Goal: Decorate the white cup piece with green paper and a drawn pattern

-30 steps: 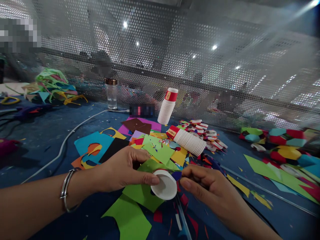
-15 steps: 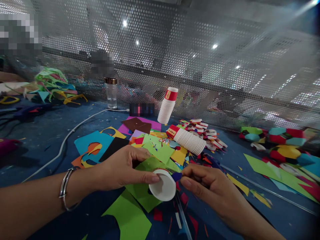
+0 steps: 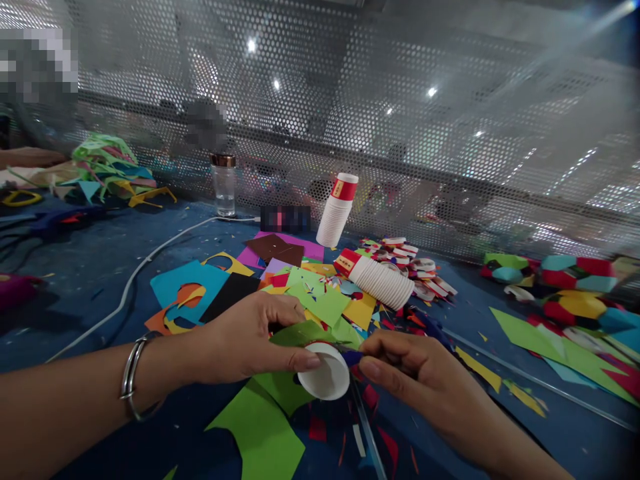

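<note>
My left hand (image 3: 260, 337) is closed on a white round paper cup piece (image 3: 327, 381), thumb on its near rim. A sheet of green paper (image 3: 306, 333) is pinched behind it, partly under the fingers. My right hand (image 3: 407, 373) is closed in a pinch on a small dark-blue thing (image 3: 353, 357) at the right edge of the cup piece; its kind is hidden by the fingers. More green paper (image 3: 257, 427) with a curved cut lies below the left hand.
Behind are a leaning stack of paper cups (image 3: 336, 213) and a lying stack (image 3: 383, 280), beside cut cup pieces (image 3: 427, 277). A water bottle (image 3: 223, 190) stands at the back left near a white cable (image 3: 133, 277). A blue glue gun (image 3: 60, 220) lies left. A perforated metal screen (image 3: 350, 100) rises behind.
The cup piece has tilted slightly and the green paper behind it has shifted. The right hand has moved slightly left, and less of the dark-blue thing shows.
</note>
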Motion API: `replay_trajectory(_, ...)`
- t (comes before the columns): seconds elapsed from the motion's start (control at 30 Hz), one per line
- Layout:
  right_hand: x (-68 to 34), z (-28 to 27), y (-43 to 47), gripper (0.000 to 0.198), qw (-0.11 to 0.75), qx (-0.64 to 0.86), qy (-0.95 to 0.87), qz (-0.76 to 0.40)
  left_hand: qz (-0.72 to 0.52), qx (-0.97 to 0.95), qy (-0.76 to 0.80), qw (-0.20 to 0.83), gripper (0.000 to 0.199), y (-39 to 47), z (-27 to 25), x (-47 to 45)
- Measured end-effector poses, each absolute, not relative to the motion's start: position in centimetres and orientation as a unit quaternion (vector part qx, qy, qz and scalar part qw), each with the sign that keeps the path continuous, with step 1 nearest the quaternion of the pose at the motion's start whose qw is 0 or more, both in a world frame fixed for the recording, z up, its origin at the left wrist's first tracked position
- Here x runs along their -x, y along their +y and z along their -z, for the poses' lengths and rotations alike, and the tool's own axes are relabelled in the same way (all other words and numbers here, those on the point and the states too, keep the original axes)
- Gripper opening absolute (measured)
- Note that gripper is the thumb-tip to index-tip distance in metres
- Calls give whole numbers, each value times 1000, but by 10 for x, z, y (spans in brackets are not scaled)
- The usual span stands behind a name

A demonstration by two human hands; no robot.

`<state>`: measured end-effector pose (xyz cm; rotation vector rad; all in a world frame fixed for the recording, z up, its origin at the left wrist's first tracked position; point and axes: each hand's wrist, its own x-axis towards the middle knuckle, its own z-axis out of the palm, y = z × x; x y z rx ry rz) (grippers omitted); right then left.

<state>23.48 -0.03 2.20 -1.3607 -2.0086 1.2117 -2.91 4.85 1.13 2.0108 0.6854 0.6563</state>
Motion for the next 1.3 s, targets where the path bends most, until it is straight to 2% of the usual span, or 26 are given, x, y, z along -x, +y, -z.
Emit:
replay_trajectory(0.27, -235, -18, 1, 40, 203, 494, -728, -430, -260, -803, 259, 471, 21, 49, -12, 28)
replay_trajectory(0.47, -236, -19, 2, 41, 214, 493, -729, -424, -257, -801, 300, 450, 36, 50, -10, 28)
replay_trajectory(0.7, -238, -20, 5, 40, 234, 510, -718, -413, -199, -758, 310, 538, 42, 52, -7, 32)
replay_trajectory(1.1, -239, -21, 7, 39, 256, 509, -713, -409, -251, -754, 332, 508, 35, 60, 1, 33)
replay_trajectory(1.3, -240, -22, 7, 38, 260, 510, -710, -410, -230, -755, 333, 516, 32, 56, -4, 31)
